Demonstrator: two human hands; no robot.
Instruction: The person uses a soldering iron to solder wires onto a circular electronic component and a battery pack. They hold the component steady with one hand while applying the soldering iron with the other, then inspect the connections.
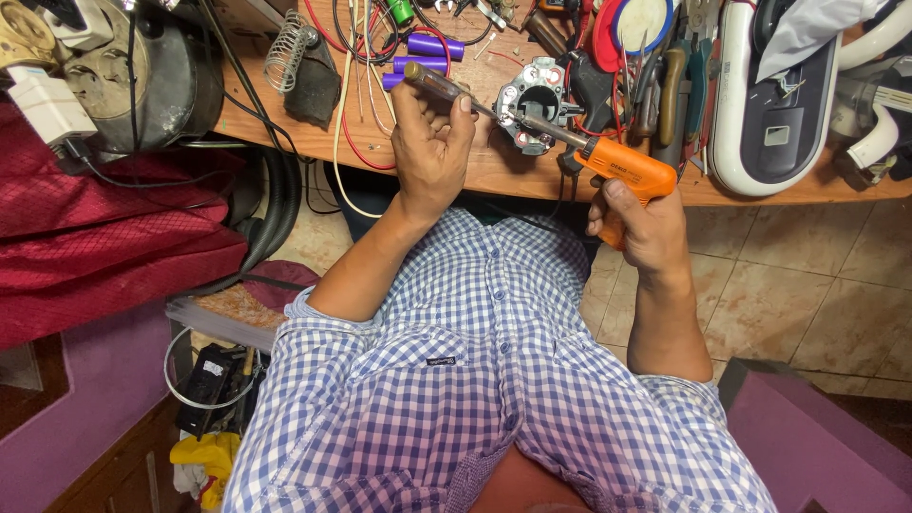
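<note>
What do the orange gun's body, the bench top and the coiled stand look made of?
Gun: orange body looks like moulded plastic with a slight sheen; its tip is bare metal. Bench: wood, with brown grain and a worn matt finish. Stand: likely steel wire, a grey spiral.

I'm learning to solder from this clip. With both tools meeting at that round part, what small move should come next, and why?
Probably steady the screwdriver in the left hand, because the right hand already has the orange soldering gun tip at the round metal part.
</note>
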